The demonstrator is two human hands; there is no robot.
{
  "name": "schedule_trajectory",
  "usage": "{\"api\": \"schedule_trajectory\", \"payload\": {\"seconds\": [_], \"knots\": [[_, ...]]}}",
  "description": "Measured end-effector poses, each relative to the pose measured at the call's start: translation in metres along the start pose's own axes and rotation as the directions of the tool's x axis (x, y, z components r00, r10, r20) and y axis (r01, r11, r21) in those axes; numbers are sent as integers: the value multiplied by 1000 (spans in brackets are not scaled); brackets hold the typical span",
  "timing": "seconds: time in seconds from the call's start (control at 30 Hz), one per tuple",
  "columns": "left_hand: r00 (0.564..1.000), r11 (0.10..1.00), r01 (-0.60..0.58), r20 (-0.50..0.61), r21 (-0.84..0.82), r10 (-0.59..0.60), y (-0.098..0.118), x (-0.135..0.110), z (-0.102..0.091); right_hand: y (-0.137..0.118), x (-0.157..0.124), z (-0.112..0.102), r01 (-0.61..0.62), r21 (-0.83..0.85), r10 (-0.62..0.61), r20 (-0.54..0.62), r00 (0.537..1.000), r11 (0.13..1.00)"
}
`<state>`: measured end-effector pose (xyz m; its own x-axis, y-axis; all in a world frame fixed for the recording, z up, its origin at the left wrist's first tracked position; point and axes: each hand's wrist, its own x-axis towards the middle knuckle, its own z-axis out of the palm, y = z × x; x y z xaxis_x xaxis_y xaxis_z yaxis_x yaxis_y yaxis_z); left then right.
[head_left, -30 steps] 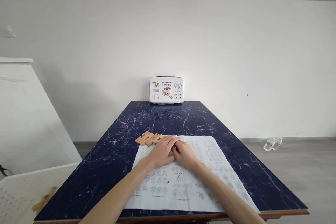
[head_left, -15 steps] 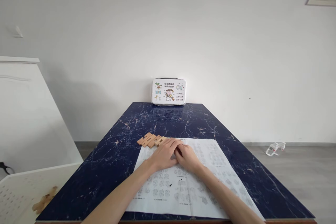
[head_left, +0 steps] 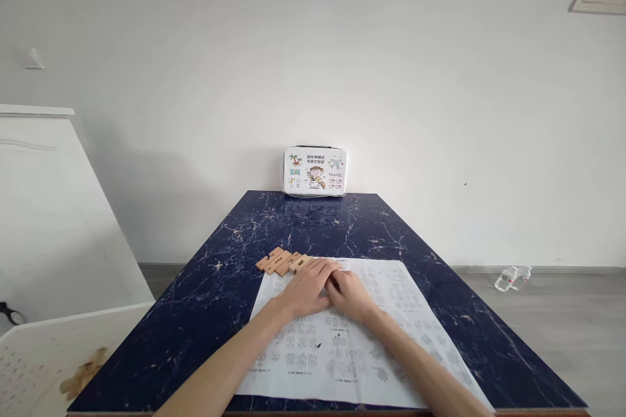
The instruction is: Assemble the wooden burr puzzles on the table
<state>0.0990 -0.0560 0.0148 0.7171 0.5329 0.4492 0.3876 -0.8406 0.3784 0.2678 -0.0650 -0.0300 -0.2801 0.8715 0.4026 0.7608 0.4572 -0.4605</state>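
Observation:
My left hand [head_left: 307, 288] lies over the fingers of my right hand [head_left: 351, 293] on a printed paper sheet [head_left: 342, 365]. The left fingers are stretched out and close together, with nothing visible in them. Most of the right fingers are hidden under the left hand, so whether they hold anything cannot be made out. Just beyond the left fingertips, at the sheet's upper left corner, several flat wooden puzzle pieces [head_left: 282, 262] with cut notches and slots lie side by side. Rows of small line drawings cover the sheet.
The dark blue marbled table [head_left: 215, 300] reaches to the wall. At its far edge stands a white case [head_left: 315, 171] with cartoon prints. A white perforated chair [head_left: 34, 352] is at the left, near a white cabinet [head_left: 53, 208]. Clear plastic bottles [head_left: 511, 278] lie on the floor at right.

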Motion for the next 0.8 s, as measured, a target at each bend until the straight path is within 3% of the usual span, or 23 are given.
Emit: {"api": "schedule_trajectory", "payload": {"seconds": [0.5, 0.6, 0.8], "knots": [[998, 996, -44, 39, 71, 41, -1, 0, -3, -1, -1, 0, 26, 20, -25, -21, 999, 999], [995, 990, -75, 75, 116, 66, -5, -1, -16, -3, -4, -2, 36, 77, -35, -17, 999, 996], [995, 984, -25, 96, 179, 8, -28, -14, -53, -4, 3, -6, -29, 190, 20, 50, 999, 981]]}}
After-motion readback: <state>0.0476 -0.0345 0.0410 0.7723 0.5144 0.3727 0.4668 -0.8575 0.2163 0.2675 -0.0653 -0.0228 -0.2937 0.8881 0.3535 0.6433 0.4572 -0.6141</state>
